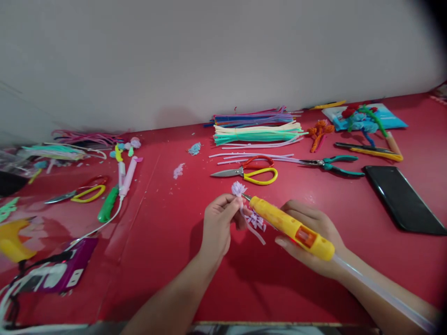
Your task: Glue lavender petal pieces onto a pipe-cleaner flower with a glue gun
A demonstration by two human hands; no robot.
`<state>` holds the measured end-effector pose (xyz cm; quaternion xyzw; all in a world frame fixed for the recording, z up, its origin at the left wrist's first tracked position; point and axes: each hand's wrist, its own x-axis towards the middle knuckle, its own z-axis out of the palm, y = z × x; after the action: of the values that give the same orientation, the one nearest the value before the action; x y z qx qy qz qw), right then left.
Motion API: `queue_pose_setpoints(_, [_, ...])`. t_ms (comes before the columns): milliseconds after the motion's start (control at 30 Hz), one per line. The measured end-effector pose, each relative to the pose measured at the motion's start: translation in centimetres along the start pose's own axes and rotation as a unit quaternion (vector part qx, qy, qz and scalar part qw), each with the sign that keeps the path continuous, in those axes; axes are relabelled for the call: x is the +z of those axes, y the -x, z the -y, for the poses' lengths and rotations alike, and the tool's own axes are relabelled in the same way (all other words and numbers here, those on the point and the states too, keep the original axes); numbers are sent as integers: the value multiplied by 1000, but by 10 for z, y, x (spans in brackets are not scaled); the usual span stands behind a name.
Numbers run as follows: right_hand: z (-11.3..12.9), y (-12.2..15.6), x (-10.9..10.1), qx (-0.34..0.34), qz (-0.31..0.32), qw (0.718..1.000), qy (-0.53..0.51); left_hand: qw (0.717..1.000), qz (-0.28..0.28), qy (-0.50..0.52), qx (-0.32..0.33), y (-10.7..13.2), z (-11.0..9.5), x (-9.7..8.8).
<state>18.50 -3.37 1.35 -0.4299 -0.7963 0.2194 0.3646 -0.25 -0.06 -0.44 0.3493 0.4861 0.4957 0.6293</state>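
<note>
My left hand (pixel 218 225) pinches a lilac pipe-cleaner flower (pixel 238 188), its fluffy head pointing up and a loose stem hanging down to the right. In my right hand (pixel 312 228) is a yellow hot glue gun (pixel 282 223), a long clear glue stick trailing from its back end. The metal nozzle is right beside the base of the flower head; whether it touches cannot be made out. Below the nozzle, a heap of lilac cut pieces (pixel 256 220) lies on the red table (pixel 167 260). Scissors (pixel 244 171) with red and yellow handles rest just beyond my hands.
Pipe-cleaner bundles (pixel 256 134) lie along the wall, near pliers (pixel 331 165). At right are a black phone (pixel 405 200) and a blue packet (pixel 387 116). At left are more scissors (pixel 80 191), a second glue gun (pixel 16 239), a purple power strip (pixel 78 265) and white cables.
</note>
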Motion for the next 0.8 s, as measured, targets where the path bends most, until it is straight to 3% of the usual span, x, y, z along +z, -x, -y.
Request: queue_pose_setpoints(800, [-10,5,13,-17,-3,995,100,1000,4,1,2,2,1,2])
